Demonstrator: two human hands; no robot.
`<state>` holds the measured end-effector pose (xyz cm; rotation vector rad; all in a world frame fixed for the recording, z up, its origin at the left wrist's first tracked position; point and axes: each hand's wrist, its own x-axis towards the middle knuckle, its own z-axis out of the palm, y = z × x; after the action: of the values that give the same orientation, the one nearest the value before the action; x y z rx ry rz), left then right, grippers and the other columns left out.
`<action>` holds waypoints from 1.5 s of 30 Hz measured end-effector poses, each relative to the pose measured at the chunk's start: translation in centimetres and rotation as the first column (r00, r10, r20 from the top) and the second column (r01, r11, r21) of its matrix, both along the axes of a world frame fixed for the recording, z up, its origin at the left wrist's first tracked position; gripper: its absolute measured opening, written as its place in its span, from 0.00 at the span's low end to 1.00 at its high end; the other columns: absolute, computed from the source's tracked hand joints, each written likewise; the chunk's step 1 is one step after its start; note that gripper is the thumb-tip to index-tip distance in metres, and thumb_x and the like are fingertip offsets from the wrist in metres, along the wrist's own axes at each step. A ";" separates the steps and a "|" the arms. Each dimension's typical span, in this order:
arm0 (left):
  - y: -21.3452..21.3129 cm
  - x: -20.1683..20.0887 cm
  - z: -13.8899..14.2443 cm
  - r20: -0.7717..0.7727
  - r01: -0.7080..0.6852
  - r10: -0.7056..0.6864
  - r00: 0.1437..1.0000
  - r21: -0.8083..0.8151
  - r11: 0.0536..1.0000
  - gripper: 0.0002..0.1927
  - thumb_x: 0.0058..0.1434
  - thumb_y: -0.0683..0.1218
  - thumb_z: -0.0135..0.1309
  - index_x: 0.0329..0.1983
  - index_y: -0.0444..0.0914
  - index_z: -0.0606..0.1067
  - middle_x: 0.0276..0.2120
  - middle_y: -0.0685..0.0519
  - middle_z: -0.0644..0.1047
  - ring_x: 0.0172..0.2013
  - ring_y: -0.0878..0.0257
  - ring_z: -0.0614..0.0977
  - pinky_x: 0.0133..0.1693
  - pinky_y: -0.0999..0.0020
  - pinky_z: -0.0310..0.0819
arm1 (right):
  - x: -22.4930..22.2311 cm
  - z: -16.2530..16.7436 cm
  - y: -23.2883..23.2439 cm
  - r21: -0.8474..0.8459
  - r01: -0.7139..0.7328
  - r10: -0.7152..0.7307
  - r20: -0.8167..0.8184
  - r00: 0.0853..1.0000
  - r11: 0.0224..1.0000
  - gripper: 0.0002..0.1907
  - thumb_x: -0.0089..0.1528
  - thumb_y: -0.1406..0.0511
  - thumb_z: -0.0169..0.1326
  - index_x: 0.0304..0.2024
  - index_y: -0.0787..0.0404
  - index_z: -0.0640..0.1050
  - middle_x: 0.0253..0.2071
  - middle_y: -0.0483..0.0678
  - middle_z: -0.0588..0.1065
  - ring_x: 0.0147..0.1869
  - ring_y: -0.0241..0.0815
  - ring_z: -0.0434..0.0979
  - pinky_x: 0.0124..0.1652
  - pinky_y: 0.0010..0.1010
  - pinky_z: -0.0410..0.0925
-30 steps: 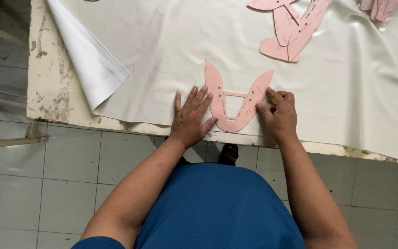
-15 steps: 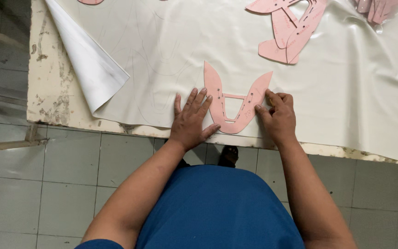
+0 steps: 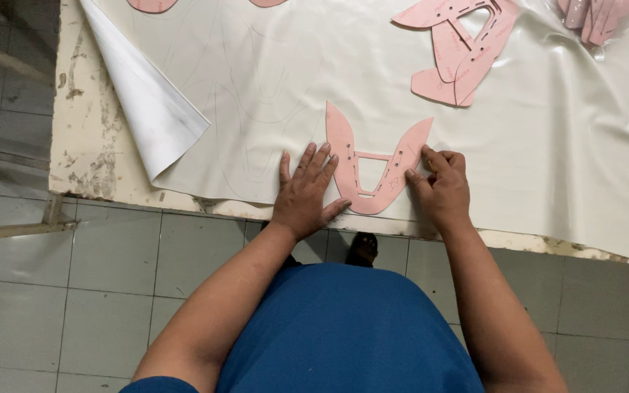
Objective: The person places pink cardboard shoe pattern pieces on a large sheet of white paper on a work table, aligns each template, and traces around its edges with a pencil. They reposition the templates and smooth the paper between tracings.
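My left hand (image 3: 303, 195) flat, fingers spread, on pink U-shaped template (image 3: 373, 164); right hand (image 3: 442, 191) pinching its right prong, what's in pinch hidden from me. Template near bench (image 3: 85, 145) front edge on cream sheet (image 3: 547, 145), prongs pointing away. Further templates (image 3: 460, 51) beyond, farthest cut off.

Plenty of open cream sheet (image 3: 547, 167) to the right of the right hand (image 3: 442, 191), nothing lying there. Straight ahead of the U-shaped pink template (image 3: 373, 171) it's bare too, until the stacked pink templates (image 3: 460, 51) further back. Left of the left hand (image 3: 307, 193), the folded-over sheet corner (image 3: 147, 116) sticks up a bit.
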<state>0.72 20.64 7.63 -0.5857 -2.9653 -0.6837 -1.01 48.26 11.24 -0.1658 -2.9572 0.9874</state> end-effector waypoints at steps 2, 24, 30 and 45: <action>0.0 -0.1 0.0 -0.007 -0.001 0.001 1.000 0.002 1.000 0.43 0.61 0.69 0.53 0.71 0.39 0.65 0.74 0.48 0.58 0.75 0.54 0.53 0.71 0.39 0.28 | -0.1 0.0 0.0 0.000 -0.001 0.001 -0.004 1.000 1.000 0.28 0.61 0.59 0.65 0.63 0.56 0.77 0.53 0.49 0.68 0.37 0.39 0.73 0.42 0.33 0.71; 0.1 0.0 0.2 0.027 -0.007 0.007 1.000 -0.021 1.000 0.44 0.60 0.69 0.53 0.72 0.39 0.64 0.74 0.49 0.57 0.75 0.54 0.51 0.71 0.39 0.27 | 0.0 -0.1 0.3 0.004 -0.027 0.027 0.020 0.999 1.000 0.29 0.61 0.61 0.64 0.65 0.57 0.76 0.54 0.51 0.68 0.38 0.40 0.75 0.44 0.34 0.71; 0.1 0.0 0.2 0.034 -0.003 0.003 0.999 -0.015 1.000 0.44 0.61 0.69 0.53 0.72 0.39 0.64 0.74 0.48 0.57 0.75 0.54 0.51 0.71 0.39 0.27 | 0.0 0.0 0.3 -0.007 -0.021 0.021 0.043 0.999 1.000 0.29 0.61 0.61 0.64 0.65 0.57 0.76 0.55 0.51 0.67 0.39 0.41 0.75 0.44 0.34 0.72; 0.0 -0.1 0.0 -0.004 -0.002 0.002 1.000 -0.001 1.000 0.44 0.59 0.69 0.55 0.71 0.39 0.65 0.74 0.49 0.58 0.76 0.54 0.52 0.71 0.39 0.29 | 0.0 0.0 0.1 0.019 -0.017 0.016 0.037 0.999 1.000 0.29 0.62 0.60 0.63 0.65 0.57 0.75 0.54 0.50 0.68 0.39 0.41 0.75 0.44 0.34 0.72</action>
<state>0.64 20.67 7.61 -0.5830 -2.9627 -0.6806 -1.00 48.40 11.27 -0.1617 -3.0054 0.9673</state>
